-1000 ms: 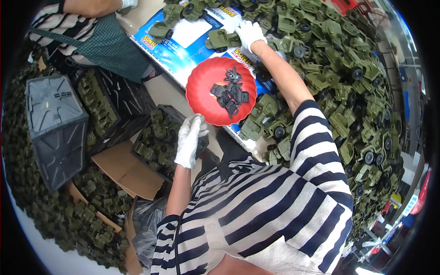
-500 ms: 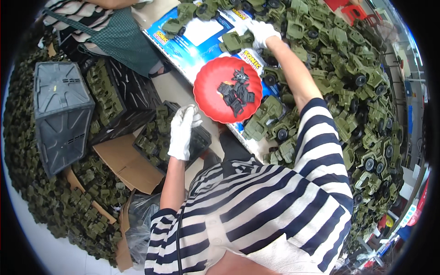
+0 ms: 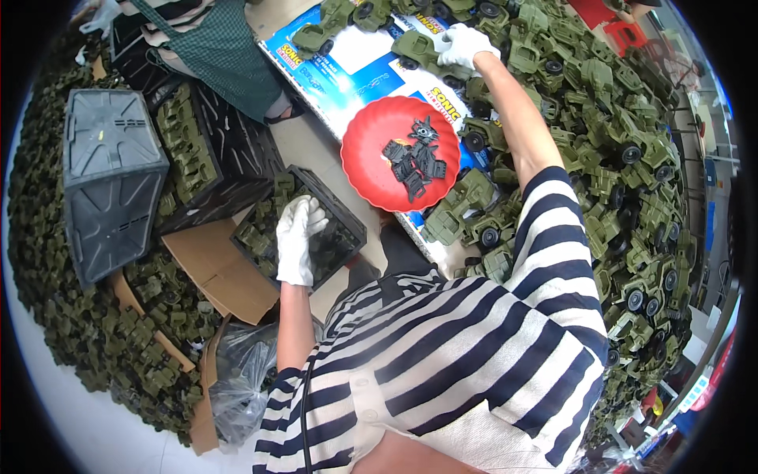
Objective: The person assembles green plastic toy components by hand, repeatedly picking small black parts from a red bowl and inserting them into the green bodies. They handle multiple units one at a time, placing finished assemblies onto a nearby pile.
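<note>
My right hand (image 3: 467, 47), in a white glove, reaches to the far side of the table. Its fingers are closed at the end of an olive-green toy jeep (image 3: 415, 49). My left hand (image 3: 295, 245), also gloved in white, is held above a dark crate (image 3: 341, 207) with green toy parts inside. Its fingers are curled together, and whatever may be in them is hidden. Between the hands, a red scalloped bowl (image 3: 365, 170) holds several small black plastic parts (image 3: 414, 164).
Many green toy jeeps (image 3: 624, 213) are heaped along the table's right side. Blue-and-white printed sheeting (image 3: 339, 87) covers the tabletop. Grey crates (image 3: 110, 182), a cardboard flap (image 3: 221, 272) and piled green parts (image 3: 118, 355) lie at left. A person in a checked apron (image 3: 221, 63) is at upper left.
My right hand and the toy jeep have shifted slightly farther away. My left hand has moved left and down, over the crate. The whole view has shifted a little.
</note>
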Tool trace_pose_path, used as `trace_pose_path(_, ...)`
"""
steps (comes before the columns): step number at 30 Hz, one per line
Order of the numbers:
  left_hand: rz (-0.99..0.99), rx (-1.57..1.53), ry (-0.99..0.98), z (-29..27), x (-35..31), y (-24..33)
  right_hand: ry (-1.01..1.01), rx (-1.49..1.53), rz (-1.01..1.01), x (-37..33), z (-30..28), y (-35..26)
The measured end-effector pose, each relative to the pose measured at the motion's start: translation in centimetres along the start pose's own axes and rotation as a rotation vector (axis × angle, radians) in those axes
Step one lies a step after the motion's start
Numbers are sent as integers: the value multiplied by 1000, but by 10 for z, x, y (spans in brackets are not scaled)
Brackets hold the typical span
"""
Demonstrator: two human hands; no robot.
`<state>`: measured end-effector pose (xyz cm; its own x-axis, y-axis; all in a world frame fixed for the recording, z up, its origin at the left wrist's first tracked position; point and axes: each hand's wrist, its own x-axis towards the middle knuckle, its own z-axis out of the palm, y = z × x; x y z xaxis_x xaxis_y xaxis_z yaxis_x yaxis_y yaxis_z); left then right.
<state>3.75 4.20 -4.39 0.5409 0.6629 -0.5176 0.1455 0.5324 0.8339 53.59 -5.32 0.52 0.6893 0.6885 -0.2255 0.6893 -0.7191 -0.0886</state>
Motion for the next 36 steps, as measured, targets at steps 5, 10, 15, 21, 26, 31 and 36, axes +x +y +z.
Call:
trace_pose_path(5, 68, 173, -48, 29, 3, 33, -79, 53, 93, -7, 36, 3)
trace_pose_path(10, 189, 250, -64, 27, 3, 41, 118, 181, -107, -23, 8, -23)
trace_pose_path(15, 292, 40, -67, 10, 21, 79, -145, 388, -656, -105, -20, -101)
trace_pose_path(21, -227, 361, -841, 31, -8, 85, -132, 272, -1214, -219, 7, -187)
trace_pose_path(26, -217, -50, -699, 11, -27, 20, -299, 518, -321, -178, 0, -145)
trace_pose_path(31, -220, -141, -618, 13, -40, 7, -355, 6, -115, -142, 98, -145)
trace_pose_path(36, -150, -141, -678, 21, -52, 16, -87, 560, 50, -131, 95, -97)
